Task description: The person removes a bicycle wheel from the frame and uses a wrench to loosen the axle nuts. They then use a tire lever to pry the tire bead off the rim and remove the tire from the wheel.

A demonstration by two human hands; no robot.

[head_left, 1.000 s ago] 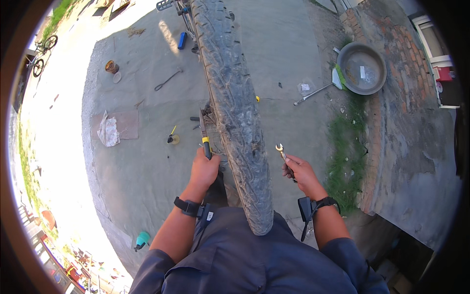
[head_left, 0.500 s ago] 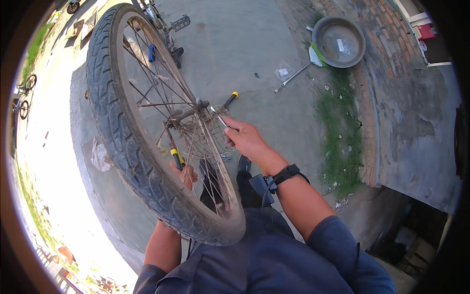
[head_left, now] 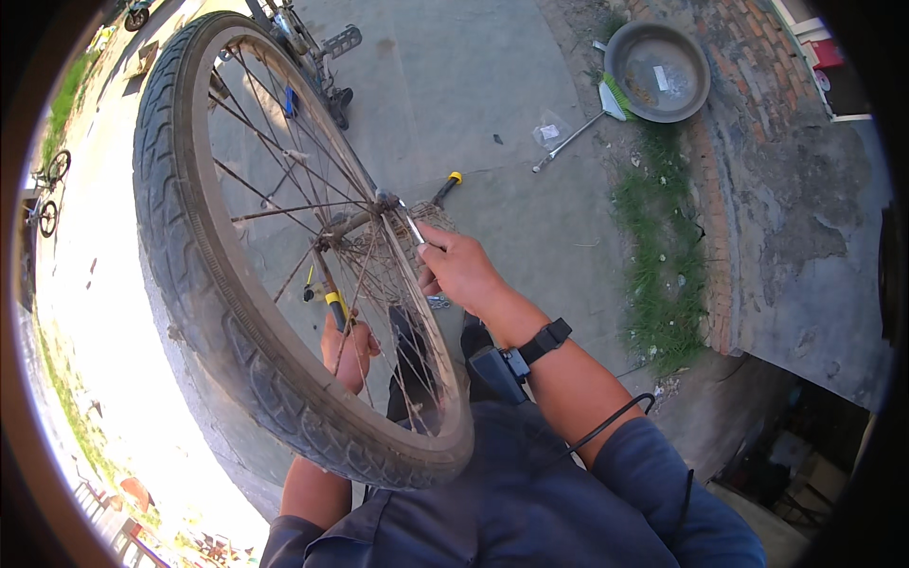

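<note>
Black-tyred wheel (head_left: 237,312) | between hands | right hand (head_left: 461,270) wrench (head_left: 410,225) at hub

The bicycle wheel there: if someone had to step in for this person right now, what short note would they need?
Left hand: behind the spokes, gripping a yellow-handled tool that reaches toward the hub.
Right hand: holding a wrench at the hub.
Bicycle wheel: tilted, in front of the body.
On the ground: another yellow-handled tool, a metal basin.
Done: both tools at the hub.
Left: cannot tell how tight the axle fitting is.
</note>
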